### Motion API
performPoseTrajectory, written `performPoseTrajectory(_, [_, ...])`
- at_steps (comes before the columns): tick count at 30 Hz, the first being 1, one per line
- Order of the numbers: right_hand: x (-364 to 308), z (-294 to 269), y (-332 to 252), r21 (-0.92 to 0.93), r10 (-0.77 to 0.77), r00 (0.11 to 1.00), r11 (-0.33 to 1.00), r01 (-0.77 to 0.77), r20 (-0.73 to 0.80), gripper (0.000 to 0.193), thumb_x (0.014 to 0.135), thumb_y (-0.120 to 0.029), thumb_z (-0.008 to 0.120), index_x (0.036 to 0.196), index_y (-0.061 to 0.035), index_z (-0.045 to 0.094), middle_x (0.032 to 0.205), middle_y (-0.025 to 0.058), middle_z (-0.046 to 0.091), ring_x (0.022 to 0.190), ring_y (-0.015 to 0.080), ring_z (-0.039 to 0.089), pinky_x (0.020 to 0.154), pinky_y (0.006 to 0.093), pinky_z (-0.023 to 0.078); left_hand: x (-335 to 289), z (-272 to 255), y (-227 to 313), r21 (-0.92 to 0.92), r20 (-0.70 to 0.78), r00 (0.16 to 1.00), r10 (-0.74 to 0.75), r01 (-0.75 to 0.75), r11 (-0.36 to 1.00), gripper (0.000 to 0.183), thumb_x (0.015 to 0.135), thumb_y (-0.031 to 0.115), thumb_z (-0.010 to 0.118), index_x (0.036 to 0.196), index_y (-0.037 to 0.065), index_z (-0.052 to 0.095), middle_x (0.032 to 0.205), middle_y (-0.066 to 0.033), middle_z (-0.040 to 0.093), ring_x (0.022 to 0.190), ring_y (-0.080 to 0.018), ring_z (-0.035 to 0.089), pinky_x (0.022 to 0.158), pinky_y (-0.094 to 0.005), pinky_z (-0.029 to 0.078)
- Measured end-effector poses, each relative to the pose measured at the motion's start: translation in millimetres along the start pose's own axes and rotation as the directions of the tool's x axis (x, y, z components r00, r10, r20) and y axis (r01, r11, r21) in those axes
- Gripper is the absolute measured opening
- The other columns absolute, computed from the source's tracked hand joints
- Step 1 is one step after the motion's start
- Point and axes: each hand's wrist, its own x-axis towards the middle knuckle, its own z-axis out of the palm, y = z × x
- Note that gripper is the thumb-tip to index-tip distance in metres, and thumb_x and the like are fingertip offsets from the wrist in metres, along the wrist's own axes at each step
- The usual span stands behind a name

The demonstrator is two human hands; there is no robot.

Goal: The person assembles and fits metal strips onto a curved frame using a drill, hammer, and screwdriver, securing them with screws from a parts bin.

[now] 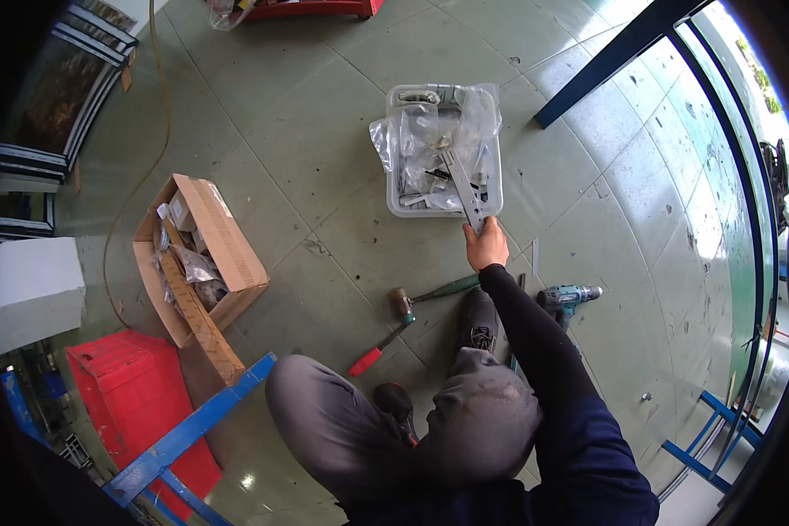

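Note:
My right hand (486,244) reaches forward with its fingers closed round the near end of a flat grey metal bar (463,187). The bar's far end slants over a clear plastic bin (421,213). Inside the bin lie crumpled clear plastic bags (475,114) and small dark and pale parts, too jumbled to name. My left hand is out of view. On the floor near my feet are a mallet (401,304) with a green handle and a red-handled screwdriver (365,360). A teal cordless drill (568,297) lies to the right of my forearm.
On the left, an open cardboard box (228,237) holds packets and a long brown strip (197,311). Beside it are a red bin (131,368) and a blue metal frame (193,425). A blue post (605,70) stands at the far right. A thin hose (160,96) crosses the floor.

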Motion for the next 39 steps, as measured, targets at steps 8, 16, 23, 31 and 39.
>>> performPoseTrajectory(8, [23.0,22.2,-15.2,0.039,-0.106,0.993,0.994,0.104,0.055,0.05,0.086,-0.04,0.072,0.115,-0.0028,0.056,0.109,0.023,0.067,0.106,0.0444,0.062,0.088,0.0514,0.052,-36.6,-67.7,41.8,-0.006,-0.113,0.992,-0.053,0.053,0.999,0.045,0.088,0.028,0.074,0.12,-0.001,0.061,0.102,-0.0093,0.069,0.085,-0.0153,0.067,0.074,-0.0291,0.052])
performPoseTrajectory(16, [34.1,-10.5,-18.4,-0.059,-0.102,0.97,0.991,0.118,0.219,0.047,0.081,-0.028,0.075,0.116,-0.005,0.054,0.109,0.0258,0.066,0.105,0.0461,0.064,0.087,0.054,0.052,-77.3,-133.8,115.6,0.283,-0.089,0.995,0.037,-0.011,0.959,0.042,0.094,0.025,0.07,0.127,0.002,0.058,0.105,0.0014,0.062,0.086,-0.0052,0.055,0.075,-0.0209,0.045])
performPoseTrajectory(23, [-31.9,-31.1,1.9,0.021,-0.293,0.932,0.952,0.304,-0.213,0.03,0.079,-0.021,0.074,0.102,-0.0046,0.063,0.109,0.0184,0.058,0.106,0.0393,0.056,0.089,0.0488,0.047,-63.0,-145.0,114.4,0.216,0.072,0.99,0.122,-0.135,0.967,0.061,0.103,0.06,0.045,0.108,0.002,0.062,0.078,0.0009,0.054,0.074,-0.0068,0.051,0.07,-0.0218,0.041])
performPoseTrajectory(31, [-91.8,-107.8,41.3,0.583,0.025,0.914,0.763,-0.279,0.404,0.031,0.091,-0.028,0.072,0.101,0.0006,0.069,0.101,0.016,0.07,0.092,0.0223,0.065,0.084,0.0367,0.051,-77.9,-151.7,104.2,0.365,-0.23,0.926,0.299,-0.203,0.909,0.048,0.107,0.046,0.046,0.118,0.002,0.062,0.104,-0.0044,0.061,0.092,-0.0124,0.056,0.087,-0.0259,0.045])
performPoseTrajectory(39, [-184.5,-265.4,-72.8,0.414,-0.376,0.907,0.868,0.273,0.189,0.091,0.07,-0.037,0.087,0.142,0.0013,0.045,0.136,0.0217,0.052,0.126,0.0355,0.052,0.108,0.0439,0.042,-173.5,106.4,29.1,0.011,-0.341,0.813,0.471,-0.498,0.867,0.05,0.085,0.029,0.078,0.119,-0.001,0.058,0.11,-0.0181,0.063,0.095,-0.0326,0.063,0.085,-0.0413,0.051])
